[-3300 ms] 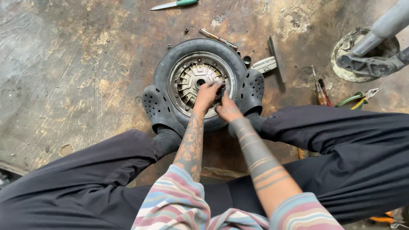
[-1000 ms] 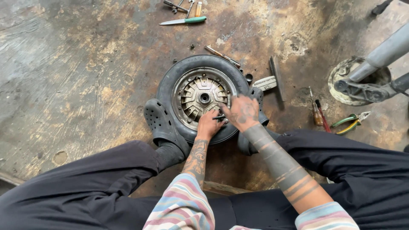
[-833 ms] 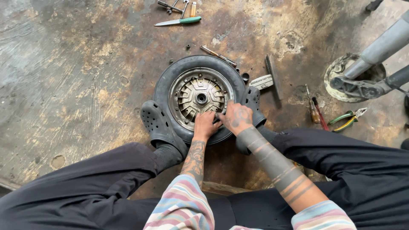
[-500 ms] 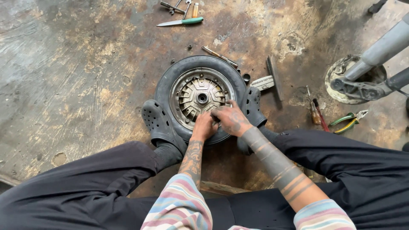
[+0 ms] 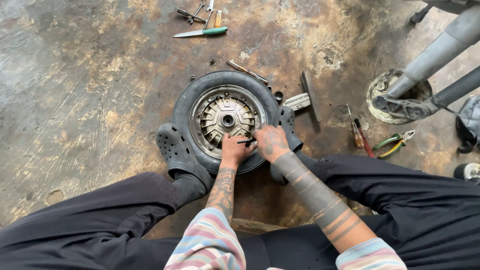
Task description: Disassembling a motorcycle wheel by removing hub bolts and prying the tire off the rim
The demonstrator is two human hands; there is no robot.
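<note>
A small wheel with a black tyre (image 5: 192, 102) and a dirty metal hub (image 5: 225, 117) lies flat on the floor, wedged between my two feet in black perforated clogs (image 5: 175, 150). My left hand (image 5: 234, 150) rests on the near rim of the hub, fingers curled. My right hand (image 5: 270, 142) is beside it, pinching a thin dark rod-like tool (image 5: 246, 142) that points at the left hand. Both hands press at the tyre's near inner edge.
A green-handled knife (image 5: 202, 32) and small tools lie at the far side. Screwdrivers (image 5: 357, 132) and green pliers (image 5: 395, 144) lie to the right. A metal stand base (image 5: 395, 95) with grey tubes is at the upper right. A flat bar (image 5: 310, 95) lies beside the tyre.
Both hands have slid from the hub's middle to its near rim and come together. The view shifted slightly; the wheel stays put between the clogs.
</note>
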